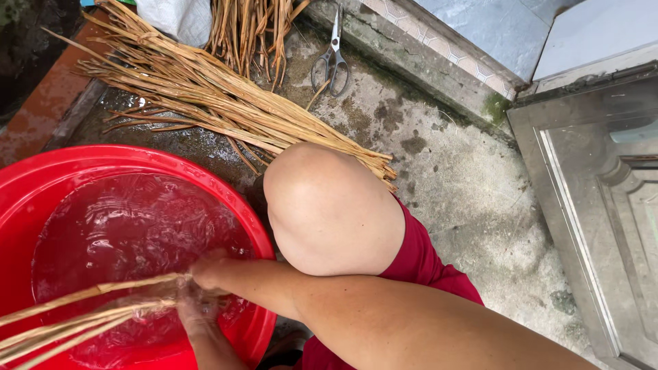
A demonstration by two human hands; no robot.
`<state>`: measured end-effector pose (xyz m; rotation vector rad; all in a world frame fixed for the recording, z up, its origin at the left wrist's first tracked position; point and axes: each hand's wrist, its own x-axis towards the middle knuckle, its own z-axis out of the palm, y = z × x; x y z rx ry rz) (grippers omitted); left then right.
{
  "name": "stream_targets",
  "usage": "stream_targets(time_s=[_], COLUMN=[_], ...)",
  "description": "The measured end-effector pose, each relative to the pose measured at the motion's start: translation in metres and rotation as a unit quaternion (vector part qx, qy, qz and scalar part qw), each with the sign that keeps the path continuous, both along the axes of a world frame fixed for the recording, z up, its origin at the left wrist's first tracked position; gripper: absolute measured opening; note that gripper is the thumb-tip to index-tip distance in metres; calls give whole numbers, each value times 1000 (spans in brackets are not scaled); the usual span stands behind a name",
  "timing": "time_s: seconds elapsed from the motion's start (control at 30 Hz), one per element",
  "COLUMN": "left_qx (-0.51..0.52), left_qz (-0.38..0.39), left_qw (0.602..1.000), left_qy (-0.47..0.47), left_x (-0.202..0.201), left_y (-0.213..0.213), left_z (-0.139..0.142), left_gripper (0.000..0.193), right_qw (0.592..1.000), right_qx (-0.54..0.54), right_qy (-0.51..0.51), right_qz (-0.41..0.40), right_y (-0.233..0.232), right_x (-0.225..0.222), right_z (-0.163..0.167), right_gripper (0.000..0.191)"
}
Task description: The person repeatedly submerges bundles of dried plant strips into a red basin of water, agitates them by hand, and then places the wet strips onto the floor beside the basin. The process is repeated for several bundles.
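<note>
A big red plastic basin point(48, 163) filled with water stands at the lower left. Both my hands are in it, at its near right side. My right hand point(208, 270) reaches in across my bare knee point(329, 205) and closes on one end of a thin bundle of wet tan stalks point(82, 310). My left hand point(195, 307), blurred under the rippling water, grips the same bundle just below. The stalks run out to the left over the basin's rim.
A large pile of dry tan stalks point(205, 96) lies on the wet concrete behind the basin. Metal scissors point(331, 62) rest near a tiled step. A grey metal door point(589, 199) stands at the right, a white bag point(178, 17) at the top.
</note>
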<state>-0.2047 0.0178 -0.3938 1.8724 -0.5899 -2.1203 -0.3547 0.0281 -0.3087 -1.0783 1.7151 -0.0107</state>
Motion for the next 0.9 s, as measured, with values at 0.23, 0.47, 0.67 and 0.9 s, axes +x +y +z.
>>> stream_targets(time_s=[0.23,0.47,0.67,0.9], left_qx=[-15,-233,-261,91], left_qz=[19,107,-38,-167], left_qw=[1000,964,952,981], left_qy=[14,-69,-153,-40], left_x=[8,9,13,-5], left_y=[5,-22,-17,21], left_z=[2,22,21,22], left_gripper=[46,30,33,36], right_qw=[999,997,985,970], right_qx=[12,-6,-26,-14], right_qy=[-31,-34,-29,-32], right_qz=[-2,-70,-168,-242], right_y=[6,7,5,6], right_x=[7,-14,-27,-34], right_z=[1,30,49,62], right_gripper=[37,32,28,39])
